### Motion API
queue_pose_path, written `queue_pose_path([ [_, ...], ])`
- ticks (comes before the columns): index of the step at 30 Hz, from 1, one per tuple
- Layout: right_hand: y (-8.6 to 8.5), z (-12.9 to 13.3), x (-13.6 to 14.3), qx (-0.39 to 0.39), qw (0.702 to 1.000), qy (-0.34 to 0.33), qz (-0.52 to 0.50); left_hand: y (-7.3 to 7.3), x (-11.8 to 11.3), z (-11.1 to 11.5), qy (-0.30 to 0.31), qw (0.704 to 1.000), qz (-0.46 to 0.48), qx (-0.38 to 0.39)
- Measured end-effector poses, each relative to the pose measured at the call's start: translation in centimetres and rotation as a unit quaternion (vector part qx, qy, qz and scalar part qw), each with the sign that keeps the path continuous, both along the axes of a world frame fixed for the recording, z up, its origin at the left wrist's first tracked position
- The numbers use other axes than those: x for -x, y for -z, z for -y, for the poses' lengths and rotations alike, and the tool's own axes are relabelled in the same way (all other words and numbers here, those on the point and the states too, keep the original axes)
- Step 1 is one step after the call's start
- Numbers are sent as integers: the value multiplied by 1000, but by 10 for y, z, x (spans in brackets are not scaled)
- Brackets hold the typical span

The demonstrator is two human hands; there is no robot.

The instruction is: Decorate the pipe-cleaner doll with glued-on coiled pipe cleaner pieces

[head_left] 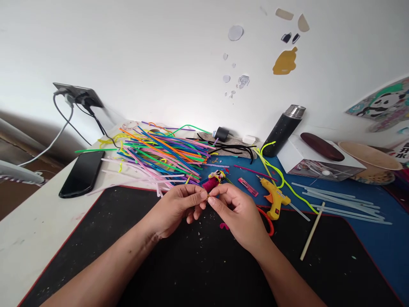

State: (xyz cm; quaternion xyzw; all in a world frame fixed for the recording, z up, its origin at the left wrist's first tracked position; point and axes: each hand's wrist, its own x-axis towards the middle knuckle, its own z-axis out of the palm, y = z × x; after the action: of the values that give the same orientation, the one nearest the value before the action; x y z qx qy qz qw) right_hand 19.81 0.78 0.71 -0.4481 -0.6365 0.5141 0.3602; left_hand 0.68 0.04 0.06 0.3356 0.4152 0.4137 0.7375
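Observation:
Above the black mat (191, 273), the fingertips of both hands meet at a small yellow piece of pipe cleaner (208, 196), mostly hidden by them. My left hand (180, 204) pinches it between thumb and index finger, its other fingers curled below. From the right, my right hand (238, 211) pinches the same piece with thumb and index finger. Just beyond the fingertips lies a little pipe-cleaner figure (211, 181) with a magenta body and a yellow, white and black head. A curled magenta piece (224, 226) rests on the mat beside my right hand.
Colourful pipe cleaners (166, 149) are heaped at the back left, near a black phone (83, 174). A yellow glue gun (274, 198), clear glue sticks (345, 202) and a wooden stick (312, 232) lie right. A black thermos (284, 130) leans by a white box (319, 157).

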Motion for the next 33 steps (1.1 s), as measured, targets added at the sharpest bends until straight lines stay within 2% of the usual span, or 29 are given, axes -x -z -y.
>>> queue_pose_path([
  [12, 4, 4, 1, -83, 995, 14, 61, -1, -1, 0, -2, 1000, 6, 23],
  [26, 5, 4, -1, -112, 990, 15, 81, -6, 3, -1, -11, 999, -41, -10],
  [33, 7, 3, 0, -143, 987, 20, 74, -5, 2, -1, -26, 999, -25, -4],
])
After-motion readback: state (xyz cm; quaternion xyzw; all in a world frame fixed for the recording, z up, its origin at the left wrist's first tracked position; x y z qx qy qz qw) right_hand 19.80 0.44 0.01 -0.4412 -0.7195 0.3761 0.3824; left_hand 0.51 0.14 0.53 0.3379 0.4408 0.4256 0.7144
